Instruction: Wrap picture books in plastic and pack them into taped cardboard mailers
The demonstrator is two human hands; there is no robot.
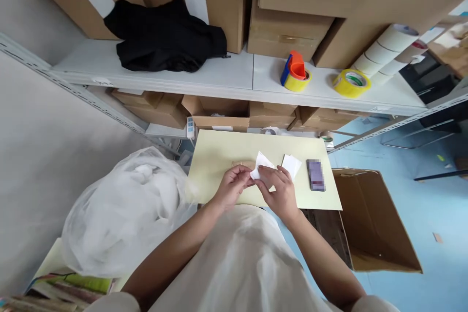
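Observation:
Over the pale yellow table (219, 146), a small white paper slip (262, 160) is held between both hands. My left hand (234, 184) pinches its lower left corner, fingers closed. My right hand (280, 190) grips the slip from the right, thumb below and fingers across it. Behind my hands lies a flat brown piece (243, 164), mostly hidden, whose kind I cannot make out. More white paper slips (292, 165) rest on the table just beyond my right fingers. To their right is a dark purple, blurred-out rectangular object (316, 175).
A shelf (241, 75) behind the table carries cardboard boxes, a black garment (164, 36), a tape dispenser (297, 73) and a yellow tape roll (351, 83). At left bulges a clear bag of white material (127, 209). An opened cardboard box (376, 219) stands at right.

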